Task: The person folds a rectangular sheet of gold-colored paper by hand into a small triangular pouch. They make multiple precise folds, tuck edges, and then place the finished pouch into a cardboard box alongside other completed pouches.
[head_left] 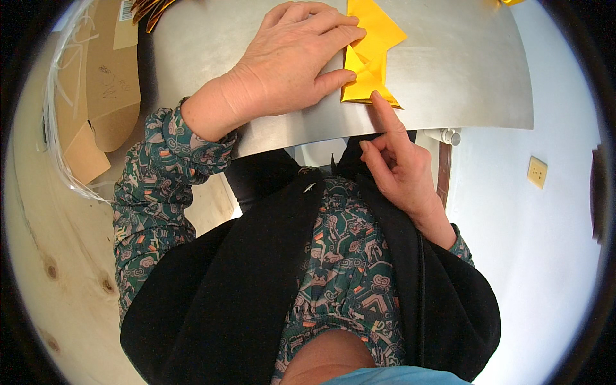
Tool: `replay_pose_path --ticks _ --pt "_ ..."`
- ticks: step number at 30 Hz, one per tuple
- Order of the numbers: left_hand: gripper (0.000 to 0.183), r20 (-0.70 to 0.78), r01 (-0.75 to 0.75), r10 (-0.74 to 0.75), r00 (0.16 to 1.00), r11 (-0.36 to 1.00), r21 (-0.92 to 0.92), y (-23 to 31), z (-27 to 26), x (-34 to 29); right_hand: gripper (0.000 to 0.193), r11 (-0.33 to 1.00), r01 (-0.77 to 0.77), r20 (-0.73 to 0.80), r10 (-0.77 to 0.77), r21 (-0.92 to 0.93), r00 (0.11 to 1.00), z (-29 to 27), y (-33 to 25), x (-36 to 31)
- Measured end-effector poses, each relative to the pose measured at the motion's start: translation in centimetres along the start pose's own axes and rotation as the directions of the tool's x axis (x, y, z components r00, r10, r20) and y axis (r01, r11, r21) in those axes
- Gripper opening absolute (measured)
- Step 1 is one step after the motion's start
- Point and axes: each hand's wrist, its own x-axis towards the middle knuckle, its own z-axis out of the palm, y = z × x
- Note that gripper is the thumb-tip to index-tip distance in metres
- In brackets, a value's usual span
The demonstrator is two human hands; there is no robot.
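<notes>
From here I lose the far ends of the worktop (468, 70) and yellow paper (378, 32); the left hand (289, 61) covers part of the paper's left edge.

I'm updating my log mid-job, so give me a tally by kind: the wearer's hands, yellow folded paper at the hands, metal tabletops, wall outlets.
Hands: 2 (left hand, right hand)
Yellow folded paper at the hands: 1
Metal tabletop: 1
Wall outlet: 1
Total: 5
</notes>
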Motion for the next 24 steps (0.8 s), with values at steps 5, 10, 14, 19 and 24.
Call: replay_pose_path --ticks 5,10,14,19,24 --pt "0.052 0.001 -0.007 0.007 1.0 1.0 0.023 0.0 -0.1 -0.2 0.073 1.0 -0.012 0.001 0.012 -0.007 1.0 0.2 0.0 0.0" --pt "0.048 0.003 -0.018 0.018 1.0 0.994 -0.112 -0.1 -0.4 -0.1 0.074 1.0 -0.026 0.017 0.026 0.009 1.0 0.1 -0.5 0.1" --pt "0.046 0.011 -0.028 0.031 0.999 0.982 -0.188 -0.2 -0.7 0.0 0.074 1.0 0.011 0.066 -0.01 -0.011 0.998 0.1 -1.0 0.1" --pt "0.048 0.017 -0.018 0.022 1.0 0.982 -0.189 -0.2 -0.6 -0.1 0.073 0.998 0.05 0.113 -0.046 -0.035 0.993 0.6 -1.0 0.6" --pt "0.049 0.02 -0.017 0.021 1.0 0.983 -0.18 -0.2 -0.4 -0.1 0.072 0.993 0.081 0.118 -0.07 -0.084 0.991 0.7 -1.1 0.9"
